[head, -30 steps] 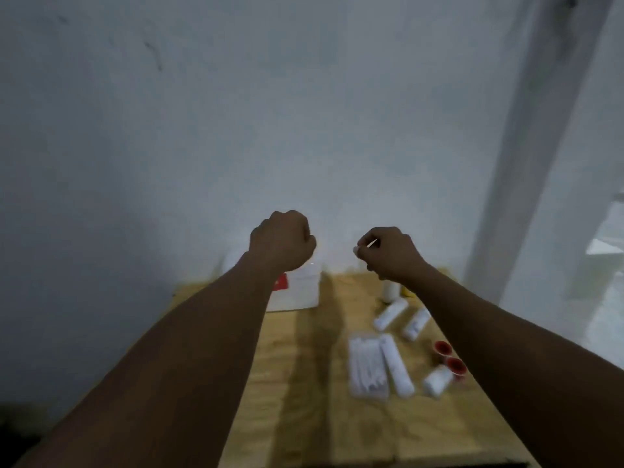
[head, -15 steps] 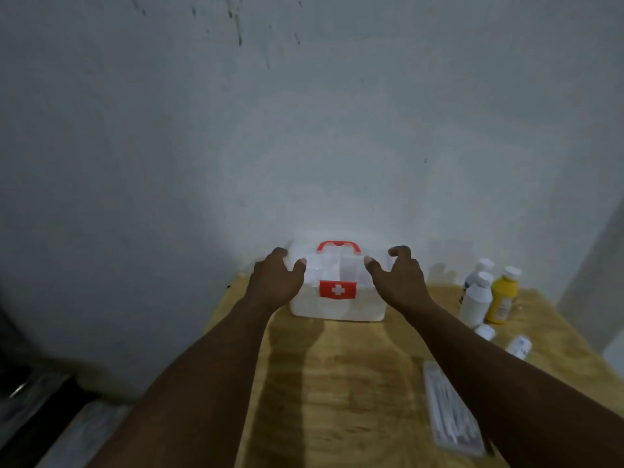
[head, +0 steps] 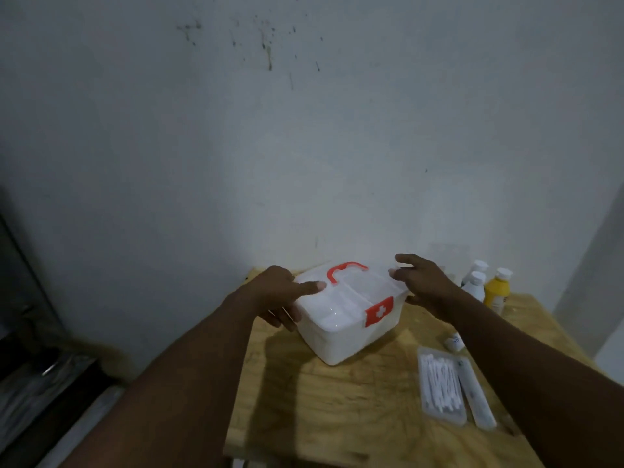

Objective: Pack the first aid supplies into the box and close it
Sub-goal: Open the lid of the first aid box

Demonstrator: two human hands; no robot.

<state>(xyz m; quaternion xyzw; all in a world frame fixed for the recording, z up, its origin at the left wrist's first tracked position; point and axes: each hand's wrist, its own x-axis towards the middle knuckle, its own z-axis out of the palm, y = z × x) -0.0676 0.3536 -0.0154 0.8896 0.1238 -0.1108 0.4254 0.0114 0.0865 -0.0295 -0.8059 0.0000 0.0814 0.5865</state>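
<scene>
A white first aid box (head: 351,327) with a red handle and a red cross latch sits lid-down-shut on the wooden table (head: 337,407), turned at an angle. My left hand (head: 280,295) grips its left end, thumb on the lid. My right hand (head: 425,285) holds its far right end. A clear pack of cotton swabs (head: 439,385) and a long white packet (head: 476,396) lie at the right. Two white bottles (head: 474,282) and a yellow bottle (head: 496,292) stand at the back right. A small white tube (head: 454,342) lies beside my right forearm.
A pale wall (head: 304,146) rises directly behind the table. The table's left edge drops to a dark floor area (head: 44,383). My right forearm covers part of the table's right side.
Both hands closed onto the box's ends and the box has come forward from the wall and turned, its latch side now facing right. The camera view also shifted.
</scene>
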